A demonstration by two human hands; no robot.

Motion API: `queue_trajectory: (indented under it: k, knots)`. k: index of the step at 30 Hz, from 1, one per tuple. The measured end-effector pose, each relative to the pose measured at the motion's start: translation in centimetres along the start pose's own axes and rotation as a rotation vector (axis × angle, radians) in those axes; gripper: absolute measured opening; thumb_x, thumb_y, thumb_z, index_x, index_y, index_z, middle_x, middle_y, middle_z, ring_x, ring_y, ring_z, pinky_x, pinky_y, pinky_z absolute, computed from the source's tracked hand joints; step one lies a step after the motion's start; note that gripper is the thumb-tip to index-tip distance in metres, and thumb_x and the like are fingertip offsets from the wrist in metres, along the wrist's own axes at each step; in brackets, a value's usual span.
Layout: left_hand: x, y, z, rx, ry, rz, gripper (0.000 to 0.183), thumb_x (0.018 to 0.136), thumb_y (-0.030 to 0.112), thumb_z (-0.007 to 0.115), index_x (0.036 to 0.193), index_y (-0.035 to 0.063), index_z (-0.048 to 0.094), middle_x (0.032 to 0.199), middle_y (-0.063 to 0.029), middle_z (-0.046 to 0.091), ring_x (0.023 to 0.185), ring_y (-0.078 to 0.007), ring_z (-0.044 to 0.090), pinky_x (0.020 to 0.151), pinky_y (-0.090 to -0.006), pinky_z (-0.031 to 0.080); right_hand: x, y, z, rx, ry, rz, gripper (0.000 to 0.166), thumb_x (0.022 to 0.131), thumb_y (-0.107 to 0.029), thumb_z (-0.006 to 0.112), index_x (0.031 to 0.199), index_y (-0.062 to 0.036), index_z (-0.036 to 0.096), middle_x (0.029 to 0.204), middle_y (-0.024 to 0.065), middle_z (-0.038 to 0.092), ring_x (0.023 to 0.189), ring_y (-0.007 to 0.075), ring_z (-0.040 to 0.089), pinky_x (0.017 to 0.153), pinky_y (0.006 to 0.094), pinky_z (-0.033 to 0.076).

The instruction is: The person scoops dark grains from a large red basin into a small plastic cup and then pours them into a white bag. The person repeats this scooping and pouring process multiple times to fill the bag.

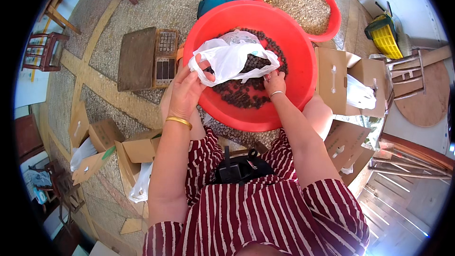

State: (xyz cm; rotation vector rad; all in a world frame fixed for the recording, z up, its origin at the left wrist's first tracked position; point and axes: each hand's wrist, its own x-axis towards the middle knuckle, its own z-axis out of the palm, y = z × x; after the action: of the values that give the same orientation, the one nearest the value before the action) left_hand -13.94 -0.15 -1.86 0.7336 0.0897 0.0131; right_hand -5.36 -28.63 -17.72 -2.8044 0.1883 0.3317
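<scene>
A white plastic bag (227, 60) lies over the large red plastic basin (245, 121), its mouth spread towards me. Dark round nuts or dried fruits (255, 64) show inside the bag, and more of them (236, 96) cover the basin's floor around it. The fingers of my left hand (186, 90) pass through the bag's handle loop at the basin's left rim. At the right end of the bag's mouth, my right hand (276, 84) has its fingertips closed on the lower edge, just above the loose nuts; the fingertips are partly hidden.
Another red basin (293, 0) of pale chopped material stands behind. To the left is a wooden case (137, 60) with compartments. Open cardboard boxes (330, 78) with white bags flank me at right and left (140, 149). A teal bag (222, 0) touches the large basin's far side.
</scene>
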Motion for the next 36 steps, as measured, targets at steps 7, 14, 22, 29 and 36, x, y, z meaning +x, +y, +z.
queue_trajectory:
  k: [7, 14, 22, 29, 36]
  knots:
    - [0.3, -0.3, 0.3, -0.005, -0.002, -0.022, 0.044, 0.088, 0.014, 0.055, 0.130, 0.0033, 0.047, 0.123, -0.0188, 0.051, 0.089, -0.0218, 0.061, 0.088, -0.0392, 0.047, -3.2, -1.3, 1.3, 0.018, -0.039, -0.237, 0.042, 0.074, -0.022, 0.066, 0.112, -0.0110, 0.053, 0.110, 0.0184, 0.047, 0.089, 0.0367, 0.060, 0.077, 0.0446, 0.051]
    - [0.2, -0.6, 0.4, -0.016, -0.007, -0.009, 0.044, 0.088, 0.014, 0.055, 0.130, 0.0041, 0.047, 0.122, -0.0178, 0.051, 0.089, -0.0206, 0.061, 0.087, -0.0384, 0.047, -6.4, -2.3, 3.3, -0.008, -0.342, -0.411, 0.055, 0.070, -0.025, 0.068, 0.121, -0.0125, 0.052, 0.115, 0.0186, 0.046, 0.095, 0.0370, 0.059, 0.083, 0.0429, 0.049]
    - [-0.2, -0.5, 0.5, 0.002, 0.020, -0.043, 0.044, 0.089, 0.013, 0.053, 0.132, 0.0063, 0.044, 0.120, -0.0142, 0.052, 0.089, -0.0195, 0.060, 0.087, -0.0371, 0.047, -5.6, 0.5, 3.0, 0.762, -0.649, -0.044, 0.062, 0.074, -0.030, 0.071, 0.124, -0.0022, 0.049, 0.087, 0.0110, 0.064, 0.080, 0.0199, 0.062, 0.067, 0.0326, 0.052]
    - [-0.3, -0.8, 0.9, 0.017, 0.057, -0.040, 0.046, 0.089, 0.017, 0.055, 0.132, 0.0075, 0.044, 0.119, -0.0131, 0.051, 0.091, -0.0186, 0.057, 0.089, -0.0365, 0.045, -7.0, 1.1, -2.9, 1.097, -0.624, 0.152, 0.055, 0.080, -0.033, 0.068, 0.123, -0.0043, 0.050, 0.085, 0.0037, 0.063, 0.065, 0.0107, 0.056, 0.058, 0.0263, 0.049]
    - [-0.2, -0.4, 0.8, 0.034, 0.048, -0.059, 0.045, 0.087, 0.020, 0.055, 0.129, 0.0072, 0.044, 0.119, -0.0126, 0.050, 0.094, -0.0198, 0.054, 0.089, -0.0361, 0.043, -5.8, 1.2, -6.1, 1.162, -0.541, 0.121, 0.054, 0.080, -0.034, 0.069, 0.121, -0.0058, 0.051, 0.084, 0.0020, 0.063, 0.063, 0.0088, 0.055, 0.055, 0.0249, 0.047]
